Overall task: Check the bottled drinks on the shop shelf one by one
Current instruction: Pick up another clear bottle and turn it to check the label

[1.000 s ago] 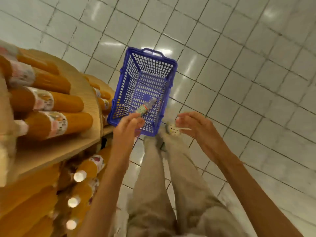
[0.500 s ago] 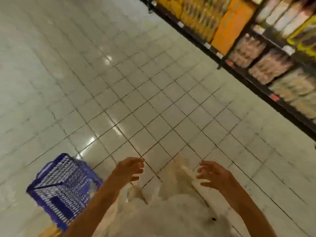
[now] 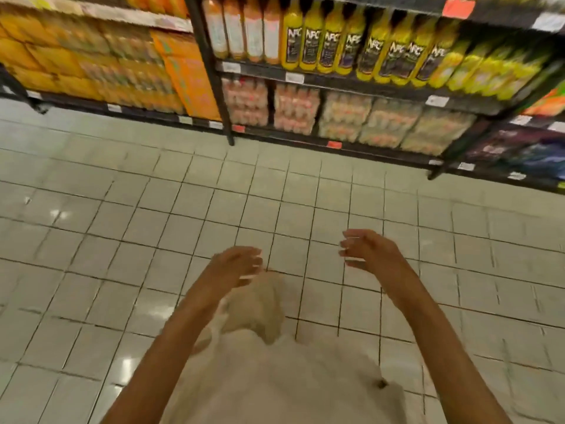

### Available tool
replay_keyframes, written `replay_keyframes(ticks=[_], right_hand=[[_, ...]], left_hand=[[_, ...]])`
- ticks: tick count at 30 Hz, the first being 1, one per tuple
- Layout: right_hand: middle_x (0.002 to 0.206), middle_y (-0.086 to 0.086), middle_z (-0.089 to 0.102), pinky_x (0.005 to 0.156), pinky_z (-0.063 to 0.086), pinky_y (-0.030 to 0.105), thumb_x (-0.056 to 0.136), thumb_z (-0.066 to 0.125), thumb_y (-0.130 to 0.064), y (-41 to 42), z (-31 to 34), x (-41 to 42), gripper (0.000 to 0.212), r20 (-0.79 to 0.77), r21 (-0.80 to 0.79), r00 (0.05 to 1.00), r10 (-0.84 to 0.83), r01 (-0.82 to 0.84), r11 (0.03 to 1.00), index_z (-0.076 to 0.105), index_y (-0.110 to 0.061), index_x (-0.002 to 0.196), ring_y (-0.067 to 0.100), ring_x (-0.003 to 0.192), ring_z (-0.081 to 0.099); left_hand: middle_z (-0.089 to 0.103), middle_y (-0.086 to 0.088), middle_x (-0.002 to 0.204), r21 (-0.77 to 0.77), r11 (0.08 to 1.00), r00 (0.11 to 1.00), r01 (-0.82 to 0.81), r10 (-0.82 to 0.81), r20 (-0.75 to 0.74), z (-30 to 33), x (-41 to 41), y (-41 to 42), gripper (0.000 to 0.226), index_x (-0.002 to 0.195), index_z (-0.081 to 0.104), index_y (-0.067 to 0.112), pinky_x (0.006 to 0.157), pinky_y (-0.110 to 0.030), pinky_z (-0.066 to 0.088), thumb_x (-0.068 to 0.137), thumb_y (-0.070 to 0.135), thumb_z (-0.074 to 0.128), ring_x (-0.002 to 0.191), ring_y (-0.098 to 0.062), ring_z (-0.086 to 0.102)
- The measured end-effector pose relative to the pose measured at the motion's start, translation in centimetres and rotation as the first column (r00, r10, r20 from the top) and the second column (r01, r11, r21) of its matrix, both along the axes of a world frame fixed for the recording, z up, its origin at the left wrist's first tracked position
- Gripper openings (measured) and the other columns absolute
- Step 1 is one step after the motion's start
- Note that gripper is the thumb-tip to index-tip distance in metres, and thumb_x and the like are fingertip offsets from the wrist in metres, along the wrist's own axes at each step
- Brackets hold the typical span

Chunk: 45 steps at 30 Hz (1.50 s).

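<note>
Both hands are held out over the tiled floor [image 3: 153,209], well short of the dark shelf rack [image 3: 321,79]. Left hand [image 3: 237,267] and right hand [image 3: 370,250] hold nothing, fingers loosely curved. Yellow NFC-labelled bottles [image 3: 348,47] stand in a row on the rack; wrapped multipacks [image 3: 345,117] sit beneath them.

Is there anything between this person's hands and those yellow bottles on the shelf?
Nothing visible. Both the left hand and the right hand are empty, held over bare tiled floor. Only open floor lies between them and the yellow bottles, which stand on the black shelf across the aisle.
</note>
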State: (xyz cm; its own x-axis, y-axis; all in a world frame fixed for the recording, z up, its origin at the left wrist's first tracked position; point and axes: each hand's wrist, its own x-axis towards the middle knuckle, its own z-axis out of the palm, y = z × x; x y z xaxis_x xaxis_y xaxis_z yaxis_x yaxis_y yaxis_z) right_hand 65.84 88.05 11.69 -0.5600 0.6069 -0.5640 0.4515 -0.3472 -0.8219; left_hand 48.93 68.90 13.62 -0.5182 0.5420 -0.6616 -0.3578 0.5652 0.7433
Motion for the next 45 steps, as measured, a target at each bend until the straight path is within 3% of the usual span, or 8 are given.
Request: replay_keyframes(ticks=[8, 17, 21, 27, 32, 36, 42, 45], right_hand=[[0.102, 0.004, 0.071, 0.074, 0.056, 0.019, 0.095, 0.056, -0.016, 17.1, -1.5, -9.2, 0.018, 0.076, 0.012, 0.989, -0.128, 0.127, 0.992, 0.064, -0.016, 0.112, 0.010, 0.089, 0.070], [0.098, 0.025, 0.070, 0.078, 0.053, 0.033, 0.088, 0.058, 0.007, 40.3, 1.6, -13.4, 0.017, 0.030, 0.099, 0.927, -0.374, 0.370, 0.924, 0.065, 0.002, 0.102, 0.031, 0.087, 0.066], [0.100, 0.034, 0.065, 0.060, 0.052, 0.014, 0.088, 0.053, 0.013, 54.0, 5.1, -19.2, 0.022, -0.160, 0.239, 0.954, -0.255, 0.288, 0.927, 0.061, 0.008, 0.108, 0.023, 0.078, 0.063], [0.103, 0.003, 0.073, 0.076, 0.052, 0.014, 0.075, 0.067, -0.021, 64.7, 18.4, -29.7, 0.032, -0.507, 0.485, 0.862, -0.009, 0.293, 0.824, 0.066, -0.017, 0.107, 0.011, 0.096, 0.069], [0.120, -0.007, 0.065, 0.094, 0.046, 0.014, 0.083, 0.065, -0.013, 66.7, 26.0, -37.0, 0.037, -0.649, 0.634, 0.737, 0.190, 0.385, 0.671, 0.057, -0.020, 0.118, 0.003, 0.114, 0.059], [0.132, -0.006, 0.055, 0.103, 0.041, 0.018, 0.087, 0.062, 0.000, 67.2, 28.0, -41.3, 0.047, -0.669, 0.639, 0.711, 0.217, 0.401, 0.656, 0.049, -0.022, 0.126, 0.002, 0.124, 0.051], [0.140, -0.005, 0.045, 0.108, 0.036, 0.018, 0.090, 0.062, -0.006, 68.2, 28.7, -45.2, 0.056, -0.592, 0.679, 0.774, 0.225, 0.328, 0.657, 0.038, -0.019, 0.139, 0.004, 0.130, 0.043], [0.138, -0.009, 0.045, 0.104, 0.036, 0.014, 0.092, 0.062, -0.010, 68.4, 29.3, -46.4, 0.054, -0.561, 0.685, 0.799, 0.218, 0.300, 0.664, 0.038, -0.018, 0.140, -0.001, 0.127, 0.042]], left_hand=[[0.064, -0.009, 0.118, -0.014, 0.999, 0.998, 0.040, -0.041, -0.049, -2.8, -16.7, 20.6, 0.026, 0.121, 0.060, 0.007, 0.078, -0.023, 0.049, 0.098, 0.017, 0.050, 0.102, -0.019, 0.061], [0.073, -0.001, 0.106, 0.204, 0.950, 0.970, 0.237, -0.241, -0.004, 2.3, -25.1, 50.2, 0.023, 0.106, 0.068, 0.019, 0.086, -0.031, 0.054, 0.097, 0.011, 0.049, 0.097, -0.012, 0.069], [0.075, 0.003, 0.100, 0.367, 0.897, 0.969, 0.245, -0.216, -0.120, 6.8, -28.1, 61.3, 0.022, 0.097, 0.073, 0.023, 0.071, -0.020, 0.055, 0.097, 0.016, 0.052, 0.093, -0.010, 0.070], [0.074, 0.001, 0.102, 0.688, 0.711, 0.951, 0.142, 0.096, -0.296, 17.7, -33.5, 69.9, 0.017, 0.103, 0.069, 0.022, 0.068, -0.019, 0.056, 0.091, 0.015, 0.059, 0.093, -0.012, 0.071], [0.072, 0.008, 0.104, 0.816, 0.559, 0.860, 0.149, 0.333, -0.386, 23.5, -37.7, 74.7, 0.025, 0.107, 0.063, 0.025, 0.077, -0.015, 0.054, 0.089, 0.009, 0.060, 0.101, -0.003, 0.066], [0.056, 0.017, 0.119, 0.744, 0.628, 0.753, 0.228, 0.371, -0.543, 24.2, -39.5, 77.8, 0.045, 0.122, 0.049, 0.031, 0.081, -0.005, 0.045, 0.087, 0.007, 0.065, 0.104, 0.012, 0.054], [0.047, -0.001, 0.135, 0.573, 0.767, 0.696, 0.288, 0.243, -0.676, 23.2, -41.1, 81.5, 0.082, 0.142, 0.028, 0.014, 0.103, -0.028, 0.042, 0.077, 0.014, 0.078, 0.123, -0.013, 0.047], [0.055, -0.002, 0.126, 0.514, 0.807, 0.690, 0.291, 0.195, -0.697, 22.4, -41.6, 82.0, 0.075, 0.136, 0.035, 0.011, 0.101, -0.038, 0.046, 0.075, 0.015, 0.080, 0.118, -0.019, 0.055]])
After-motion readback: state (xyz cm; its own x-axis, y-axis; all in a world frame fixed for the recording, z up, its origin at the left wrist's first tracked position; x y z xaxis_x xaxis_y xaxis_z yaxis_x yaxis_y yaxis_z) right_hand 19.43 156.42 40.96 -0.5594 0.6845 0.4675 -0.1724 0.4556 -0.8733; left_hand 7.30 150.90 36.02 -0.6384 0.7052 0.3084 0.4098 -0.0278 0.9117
